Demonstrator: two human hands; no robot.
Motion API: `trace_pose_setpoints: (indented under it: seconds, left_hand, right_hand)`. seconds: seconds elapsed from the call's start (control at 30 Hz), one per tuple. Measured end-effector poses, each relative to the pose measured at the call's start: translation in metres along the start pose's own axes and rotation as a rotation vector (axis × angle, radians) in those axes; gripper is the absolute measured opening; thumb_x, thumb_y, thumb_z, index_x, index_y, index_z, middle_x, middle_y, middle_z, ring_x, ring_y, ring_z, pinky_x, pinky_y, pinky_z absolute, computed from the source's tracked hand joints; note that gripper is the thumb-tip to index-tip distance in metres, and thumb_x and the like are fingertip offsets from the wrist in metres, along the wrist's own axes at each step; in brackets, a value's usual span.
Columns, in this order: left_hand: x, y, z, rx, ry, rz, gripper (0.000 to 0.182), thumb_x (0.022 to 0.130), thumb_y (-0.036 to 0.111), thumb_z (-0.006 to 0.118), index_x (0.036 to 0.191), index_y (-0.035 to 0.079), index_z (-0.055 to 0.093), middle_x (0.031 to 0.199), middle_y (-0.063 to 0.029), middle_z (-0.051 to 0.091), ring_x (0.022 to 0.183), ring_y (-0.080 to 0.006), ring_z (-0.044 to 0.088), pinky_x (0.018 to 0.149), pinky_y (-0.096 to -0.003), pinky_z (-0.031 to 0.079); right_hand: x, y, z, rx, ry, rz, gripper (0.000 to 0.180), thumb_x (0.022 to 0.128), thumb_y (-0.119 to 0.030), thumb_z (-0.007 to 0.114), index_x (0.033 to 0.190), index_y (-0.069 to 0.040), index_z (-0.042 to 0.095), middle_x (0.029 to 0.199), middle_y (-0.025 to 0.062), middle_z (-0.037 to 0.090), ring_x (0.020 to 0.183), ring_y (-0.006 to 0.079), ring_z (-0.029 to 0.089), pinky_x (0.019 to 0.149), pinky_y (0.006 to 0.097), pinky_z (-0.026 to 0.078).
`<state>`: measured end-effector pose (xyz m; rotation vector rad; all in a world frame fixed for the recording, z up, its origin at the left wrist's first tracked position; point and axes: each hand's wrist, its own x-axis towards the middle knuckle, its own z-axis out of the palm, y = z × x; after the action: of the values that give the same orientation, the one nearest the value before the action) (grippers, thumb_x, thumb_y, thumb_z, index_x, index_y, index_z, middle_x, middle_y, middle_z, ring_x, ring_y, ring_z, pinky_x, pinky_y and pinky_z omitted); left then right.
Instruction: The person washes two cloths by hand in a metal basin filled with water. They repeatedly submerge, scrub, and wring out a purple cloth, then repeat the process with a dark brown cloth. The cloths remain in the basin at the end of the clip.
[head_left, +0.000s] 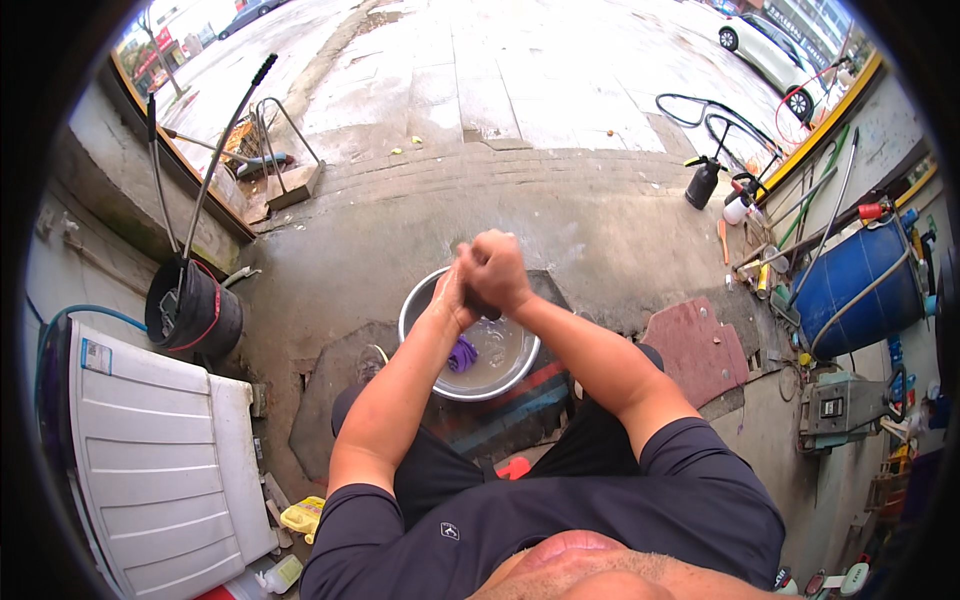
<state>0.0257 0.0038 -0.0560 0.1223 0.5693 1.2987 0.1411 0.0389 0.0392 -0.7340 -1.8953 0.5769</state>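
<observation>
A round metal basin (534, 358) of cloudy water stands on the floor before me. Both my hands are pressed together above its far half. My left hand (450, 294) is wet, its fingers mostly hidden behind the other hand. My right hand (496, 268) is curled like a fist against it. Something small and dark (482, 306) shows beneath and between the palms; what it is, I cannot tell. A bunched purple cloth (462, 354) lies in the basin water, near my left wrist, touched by neither hand.
Left are a black bucket (232, 319) holding long-handled tools and a white plastic washing machine (150, 435). Right are a reddish mat (686, 352), a blue barrel (855, 285), a black pump sprayer (702, 184) and a floor jack (836, 409). A metal dustpan (294, 187) stands near the doorway.
</observation>
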Motion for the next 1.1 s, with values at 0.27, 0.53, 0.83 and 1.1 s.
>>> trace_pose_setpoints:
  seconds: [0.27, 0.53, 0.83, 1.1]
  left_hand:
    - [-0.014, 0.021, 0.011, 0.609, -0.112, 0.311, 0.032, 0.113, 0.034, 0.044, 0.107, 0.008, 0.063, 0.112, -0.0125, 0.069, 0.096, -0.0241, 0.065, 0.090, -0.0429, 0.056]
    - [-0.022, 0.022, 0.034, 0.245, 0.230, 0.208, 0.025, 0.112, 0.029, 0.055, 0.122, 0.009, 0.065, 0.117, -0.0083, 0.070, 0.111, -0.0225, 0.068, 0.100, -0.0438, 0.058]
    - [-0.029, 0.041, 0.052, 1.590, 0.142, 0.844, 0.029, 0.113, 0.031, 0.056, 0.111, 0.005, 0.069, 0.101, -0.0019, 0.072, 0.097, -0.0136, 0.066, 0.087, -0.0337, 0.053]
    - [-0.028, 0.041, 0.054, 0.791, 0.097, 0.639, 0.031, 0.114, 0.033, 0.051, 0.109, 0.007, 0.066, 0.101, -0.0025, 0.070, 0.091, -0.0122, 0.064, 0.084, -0.0312, 0.055]
  right_hand:
    - [-0.020, -0.034, 0.005, 0.171, -0.066, -0.182, 0.029, 0.084, -0.015, 0.074, 0.066, -0.003, 0.056, 0.065, 0.0192, 0.058, 0.062, 0.0395, 0.059, 0.061, 0.0481, 0.046]
    - [-0.005, 0.035, 0.001, 0.123, -0.146, 0.615, 0.047, 0.095, -0.044, 0.074, 0.080, 0.000, 0.071, 0.072, 0.0160, 0.071, 0.067, 0.0255, 0.068, 0.065, 0.0406, 0.052]
    - [-0.005, 0.058, -0.026, 0.668, -0.296, 1.157, 0.071, 0.097, -0.076, 0.059, 0.116, -0.009, 0.072, 0.109, 0.0092, 0.074, 0.101, 0.0222, 0.070, 0.096, 0.0426, 0.051]
    - [-0.007, 0.074, -0.009, 0.563, -0.263, 1.102, 0.048, 0.099, -0.060, 0.069, 0.103, -0.012, 0.072, 0.084, 0.0005, 0.072, 0.077, 0.0130, 0.070, 0.062, 0.0345, 0.056]
